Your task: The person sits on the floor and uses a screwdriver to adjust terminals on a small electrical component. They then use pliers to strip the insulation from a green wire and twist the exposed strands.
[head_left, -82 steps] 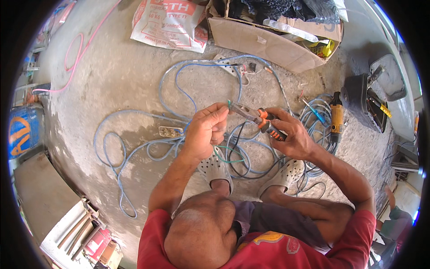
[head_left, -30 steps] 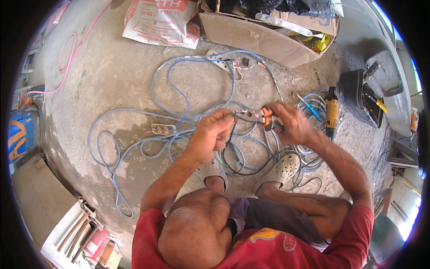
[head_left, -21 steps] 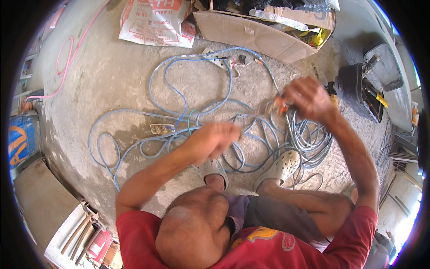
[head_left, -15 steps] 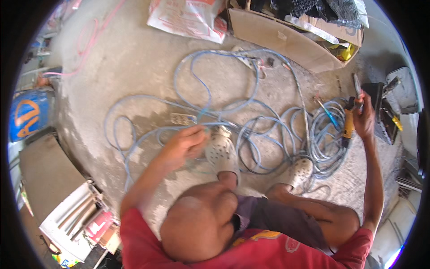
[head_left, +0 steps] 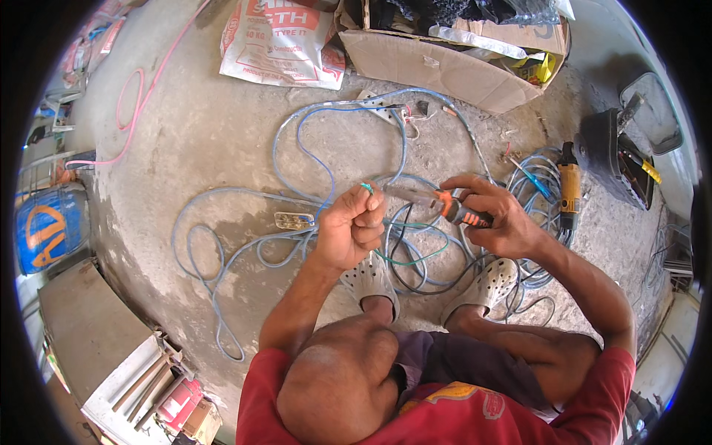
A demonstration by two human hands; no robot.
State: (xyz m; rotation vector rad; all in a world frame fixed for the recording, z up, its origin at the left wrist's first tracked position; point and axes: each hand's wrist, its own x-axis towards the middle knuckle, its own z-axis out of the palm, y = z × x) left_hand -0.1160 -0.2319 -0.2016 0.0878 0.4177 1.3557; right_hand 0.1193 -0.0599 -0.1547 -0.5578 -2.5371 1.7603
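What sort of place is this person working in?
It looks like a small workshop, or perhaps a home repair spot; the view can't settle which. The signs are the pliers in the right hand, the black toolbox and the power tool on the rough floor.

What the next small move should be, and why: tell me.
Probably ease the pliers slightly left to the tip of the green wire: the left hand pinches that wire, and the right hand holds the pliers with their nose close beside those fingertips.
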